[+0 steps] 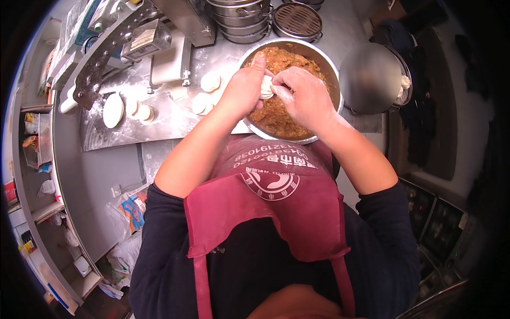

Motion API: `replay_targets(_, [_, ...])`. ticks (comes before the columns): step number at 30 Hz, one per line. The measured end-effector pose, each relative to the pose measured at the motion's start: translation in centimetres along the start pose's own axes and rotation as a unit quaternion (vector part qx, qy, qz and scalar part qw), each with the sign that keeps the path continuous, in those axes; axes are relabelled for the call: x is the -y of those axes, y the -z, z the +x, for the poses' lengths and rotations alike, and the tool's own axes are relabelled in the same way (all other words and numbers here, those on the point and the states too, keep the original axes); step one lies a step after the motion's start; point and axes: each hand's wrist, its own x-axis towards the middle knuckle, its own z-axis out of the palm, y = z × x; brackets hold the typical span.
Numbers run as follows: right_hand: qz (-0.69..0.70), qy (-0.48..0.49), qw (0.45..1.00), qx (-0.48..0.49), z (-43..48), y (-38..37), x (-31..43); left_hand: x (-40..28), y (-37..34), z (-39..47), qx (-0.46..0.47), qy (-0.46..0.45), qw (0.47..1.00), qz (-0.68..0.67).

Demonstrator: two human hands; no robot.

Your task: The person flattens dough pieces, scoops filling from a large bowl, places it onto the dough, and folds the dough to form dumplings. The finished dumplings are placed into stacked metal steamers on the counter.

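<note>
Above a round metal bowl (340, 89) of reddish-brown minced filling (279, 115), both of my hands meet at a pleated white dough bun (266, 88). My left hand (249, 85) cups it from the left, thumb pointing away from me. The fingertips of my right hand (305, 97) pinch its pleated edge from the right. Flat round dough wrappers (210, 81) lie left of the bowl on the floured metal worktop (171, 123). Farther left are stacked wrappers (146, 113) and a larger pale oval piece (113, 111).
Stacked metal steamers (243, 30) and a slatted round steamer tray (297, 20) stand behind the bowl. A dough machine with a belt (167, 65) is at the back left. Right of the bowl is a steamer (407, 89) holding pale buns, partly hidden by a blurred round shape.
</note>
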Motion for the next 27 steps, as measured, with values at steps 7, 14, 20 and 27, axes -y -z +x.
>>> replay_targets(7, [0.011, 0.018, 1.0, 0.014, 0.1, 0.1, 0.5, -0.9, 0.8, 0.0, 0.052, 0.041, 0.996, -0.067])
replay_targets(14, [0.004, 0.075, 0.996, -0.038, 0.5, -0.2, 0.7, -1.7, 0.3, -0.2, -0.064, -0.023, 0.996, 0.049])
replay_targets(20, [-0.013, 0.081, 0.997, -0.012, 0.6, 0.2, 0.8, -2.0, 1.2, -0.5, 0.031, 0.018, 0.999, -0.025])
replay_targets(27, [0.016, 0.1, 0.994, -0.052, 0.7, 0.4, 0.7, -2.8, 0.3, -0.5, -0.013, 0.021, 0.999, 0.037])
